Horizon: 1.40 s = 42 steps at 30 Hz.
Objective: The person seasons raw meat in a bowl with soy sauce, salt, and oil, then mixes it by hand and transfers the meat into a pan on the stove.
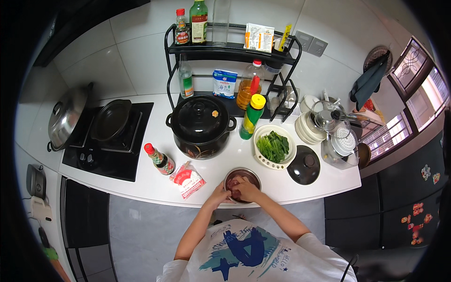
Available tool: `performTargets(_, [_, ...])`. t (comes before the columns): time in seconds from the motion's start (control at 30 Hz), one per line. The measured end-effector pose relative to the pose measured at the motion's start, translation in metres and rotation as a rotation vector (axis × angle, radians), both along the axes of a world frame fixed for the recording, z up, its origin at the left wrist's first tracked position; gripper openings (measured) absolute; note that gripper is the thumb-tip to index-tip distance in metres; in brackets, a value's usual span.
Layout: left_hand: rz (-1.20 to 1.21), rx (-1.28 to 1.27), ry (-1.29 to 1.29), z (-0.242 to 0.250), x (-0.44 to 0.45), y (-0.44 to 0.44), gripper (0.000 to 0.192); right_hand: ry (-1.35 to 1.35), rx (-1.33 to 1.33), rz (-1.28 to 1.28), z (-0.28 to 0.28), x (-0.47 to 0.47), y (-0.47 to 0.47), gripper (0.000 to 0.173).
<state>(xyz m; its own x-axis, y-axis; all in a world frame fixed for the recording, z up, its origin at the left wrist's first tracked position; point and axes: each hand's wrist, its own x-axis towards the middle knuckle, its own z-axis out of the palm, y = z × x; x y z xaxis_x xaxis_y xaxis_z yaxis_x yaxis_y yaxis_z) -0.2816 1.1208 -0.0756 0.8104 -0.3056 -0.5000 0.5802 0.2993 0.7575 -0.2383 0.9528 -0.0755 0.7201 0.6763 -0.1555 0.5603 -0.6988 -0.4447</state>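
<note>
A metal bowl (258, 179) holding dark red raw meat (233, 182) sits at the counter's front edge. My left hand (219, 195) grips the bowl's left side near the rim. Inside the bowl, the fingers of my right hand (247, 190) are curled into the meat, and their tips are partly hidden. Left of the bowl lies an opened white-and-red packet (189, 183) of what looks like powder. Beside that packet stands a dark sauce bottle (160, 161) with a red cap.
Behind the bowl are a lidded black pot (201, 121), a green bottle with a yellow cap (252, 116) and a white colander (260, 155) of leafy greens (273, 146). A dark lid (303, 165) lies at right. A cooktop (105, 155) is on the left; a black rack (230, 53) stands behind.
</note>
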Motion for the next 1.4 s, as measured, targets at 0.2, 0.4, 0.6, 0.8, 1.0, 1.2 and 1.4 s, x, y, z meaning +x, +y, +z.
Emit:
performTargets(0.2, [0.004,0.060,-0.026,0.005,0.001,-0.005,0.061,0.004,0.065,-0.127,0.019,-0.008,0.004,0.026])
performTargets(0.4, [0.004,0.039,-0.033,-0.007,-0.006,-0.001,0.064,-0.006,-0.168,0.073,0.032,-0.007,-0.009,0.042])
performTargets(0.6, [-0.008,-0.010,0.003,0.005,0.005,-0.001,0.066,0.123,0.380,-0.060,-0.009,0.010,-0.008,0.035])
performTargets(0.8, [-0.014,0.008,-0.080,-0.004,0.005,-0.006,0.065,-0.114,0.235,-0.085,0.012,-0.004,-0.003,0.031])
performTargets(1.0, [0.000,-0.007,-0.068,0.006,0.000,-0.003,0.065,-0.139,0.201,-0.115,0.022,0.002,-0.024,0.023])
performTargets(1.2, [-0.042,-0.016,-0.053,0.008,0.002,-0.002,0.066,-0.065,0.139,0.172,0.008,0.005,-0.025,0.029])
performTargets(1.4, [-0.089,0.055,-0.077,0.015,0.006,-0.005,0.065,-0.025,0.162,-0.168,0.007,-0.001,0.002,0.033])
